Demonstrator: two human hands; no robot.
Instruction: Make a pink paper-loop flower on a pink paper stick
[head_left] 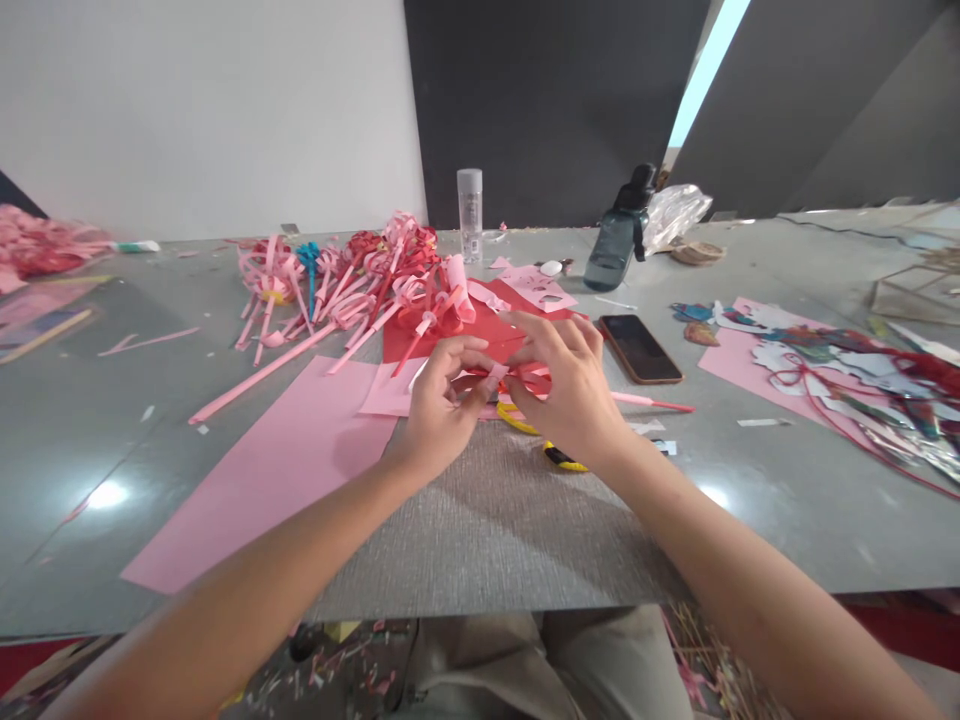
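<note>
Both hands meet over the middle of the table around a red and pink paper piece (498, 371) with looped strips. My left hand (448, 392) pinches its left side between thumb and fingers. Opposite it, my right hand (564, 372) grips the red strips with bent fingers. Below the fingers lie yellow-and-black scissors (517, 418), partly covered by my right hand. A pink and red paper stick (652, 402) pokes out to the right of that hand; whether it joins the held piece is hidden. Red paper (499, 318) and a pink sheet (300, 460) lie beneath and beside.
Behind my hands lies a pile of curled paper flowers on sticks (367, 285). A clear bottle (470, 215) and a dark water bottle (611, 240) stand at the back. A phone (640, 349) lies to the right, near pink paper with colourful cutouts (840, 350).
</note>
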